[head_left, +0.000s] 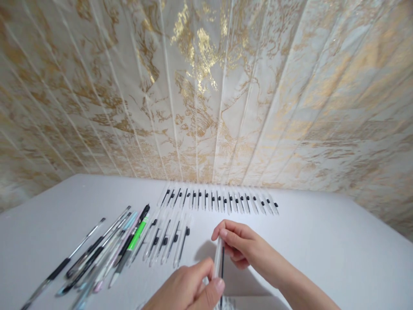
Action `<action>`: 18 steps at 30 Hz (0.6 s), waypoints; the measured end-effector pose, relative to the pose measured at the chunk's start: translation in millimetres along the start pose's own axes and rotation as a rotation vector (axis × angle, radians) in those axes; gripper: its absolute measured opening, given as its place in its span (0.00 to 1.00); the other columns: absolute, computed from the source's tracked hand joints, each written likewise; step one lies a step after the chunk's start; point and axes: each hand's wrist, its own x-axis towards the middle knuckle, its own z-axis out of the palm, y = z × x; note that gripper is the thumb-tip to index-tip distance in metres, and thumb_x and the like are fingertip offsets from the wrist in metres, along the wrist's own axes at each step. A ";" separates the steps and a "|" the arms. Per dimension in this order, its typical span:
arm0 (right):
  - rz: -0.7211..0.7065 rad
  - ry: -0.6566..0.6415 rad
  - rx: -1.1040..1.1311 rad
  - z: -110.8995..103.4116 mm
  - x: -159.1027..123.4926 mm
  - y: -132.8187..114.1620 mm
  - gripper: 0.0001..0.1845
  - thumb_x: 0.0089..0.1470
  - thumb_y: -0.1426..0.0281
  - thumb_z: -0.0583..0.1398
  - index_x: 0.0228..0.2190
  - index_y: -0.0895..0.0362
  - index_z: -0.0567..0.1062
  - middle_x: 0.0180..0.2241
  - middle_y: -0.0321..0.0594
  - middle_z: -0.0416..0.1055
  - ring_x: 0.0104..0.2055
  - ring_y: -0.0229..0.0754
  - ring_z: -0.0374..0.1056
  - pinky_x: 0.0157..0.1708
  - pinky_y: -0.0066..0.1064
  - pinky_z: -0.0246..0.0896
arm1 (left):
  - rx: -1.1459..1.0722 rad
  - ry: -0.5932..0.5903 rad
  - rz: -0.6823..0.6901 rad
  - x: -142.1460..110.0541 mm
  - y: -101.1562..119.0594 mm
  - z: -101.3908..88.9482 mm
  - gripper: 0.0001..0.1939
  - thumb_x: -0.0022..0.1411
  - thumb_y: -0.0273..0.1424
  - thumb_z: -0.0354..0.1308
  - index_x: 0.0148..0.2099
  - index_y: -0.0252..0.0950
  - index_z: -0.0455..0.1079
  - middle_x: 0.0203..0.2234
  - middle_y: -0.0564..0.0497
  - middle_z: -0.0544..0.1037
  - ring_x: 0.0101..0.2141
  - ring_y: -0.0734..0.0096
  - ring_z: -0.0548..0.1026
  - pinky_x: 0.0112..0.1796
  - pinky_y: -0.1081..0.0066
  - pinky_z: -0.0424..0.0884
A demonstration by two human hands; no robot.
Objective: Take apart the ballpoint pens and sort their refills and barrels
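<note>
1. In front of me, the left hand [190, 287] is pinching a clear pen's [218, 259] near end.
2. The right hand [243, 243] is gripping its far end.
3. That pen is spanning them over the white table [322, 245], right of a short row of pens [164, 241].

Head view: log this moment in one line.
left hand grips clear tube | right hand pinches its far end | beyond: row of pens
</note>
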 end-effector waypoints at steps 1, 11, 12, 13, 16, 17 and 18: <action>0.017 -0.020 -0.018 1.1 2.6 -2.1 0.22 0.51 0.49 0.61 0.34 0.56 0.70 0.17 0.24 0.53 0.17 0.28 0.39 0.17 0.24 0.30 | 0.112 0.015 0.018 -0.8 2.3 -6.0 0.23 0.63 0.54 0.48 0.27 0.41 0.58 0.13 0.61 0.56 0.17 0.74 0.54 0.22 0.72 0.48; -0.033 0.232 -0.560 5.8 68.3 4.6 0.07 0.59 0.73 0.52 0.29 0.57 0.67 0.15 0.25 0.55 0.17 0.31 0.50 0.21 0.25 0.46 | 0.706 0.388 -0.037 -4.6 15.2 -47.4 0.06 0.51 0.35 0.63 0.31 0.42 0.69 0.14 0.57 0.69 0.20 0.60 0.70 0.27 0.71 0.54; -0.050 0.258 -0.612 6.8 71.2 5.8 0.05 0.58 0.75 0.52 0.32 0.57 0.68 0.15 0.26 0.57 0.18 0.33 0.52 0.22 0.25 0.47 | 0.716 0.377 -0.061 -5.7 15.0 -47.5 0.08 0.49 0.32 0.64 0.33 0.42 0.69 0.14 0.56 0.69 0.21 0.58 0.72 0.27 0.71 0.55; -0.070 0.284 -0.674 8.3 72.1 6.6 0.06 0.57 0.76 0.52 0.35 0.58 0.67 0.16 0.26 0.59 0.19 0.34 0.54 0.23 0.26 0.48 | 0.716 0.376 -0.084 -6.9 14.1 -46.7 0.10 0.47 0.30 0.64 0.34 0.41 0.70 0.15 0.56 0.70 0.22 0.56 0.73 0.28 0.70 0.57; -0.114 0.342 -0.902 15.2 66.1 6.4 0.15 0.53 0.81 0.52 0.43 0.61 0.65 0.19 0.32 0.65 0.23 0.39 0.60 0.26 0.29 0.48 | 0.613 0.447 -0.097 -10.3 6.5 -40.6 0.17 0.40 0.25 0.64 0.37 0.40 0.70 0.18 0.54 0.72 0.26 0.52 0.75 0.31 0.68 0.61; -0.114 0.349 -0.971 17.7 62.2 5.7 0.18 0.51 0.82 0.51 0.45 0.61 0.65 0.21 0.35 0.68 0.25 0.41 0.63 0.27 0.29 0.48 | 0.524 0.472 -0.071 -10.7 2.3 -38.3 0.19 0.40 0.25 0.63 0.39 0.40 0.70 0.19 0.53 0.73 0.28 0.52 0.76 0.32 0.68 0.62; -0.108 0.347 -1.028 20.1 58.2 4.8 0.19 0.50 0.83 0.51 0.45 0.62 0.65 0.23 0.38 0.70 0.26 0.42 0.65 0.27 0.30 0.48 | 0.384 0.470 -0.038 -10.4 -2.4 -36.4 0.20 0.41 0.25 0.63 0.40 0.40 0.70 0.20 0.52 0.73 0.29 0.52 0.76 0.33 0.68 0.63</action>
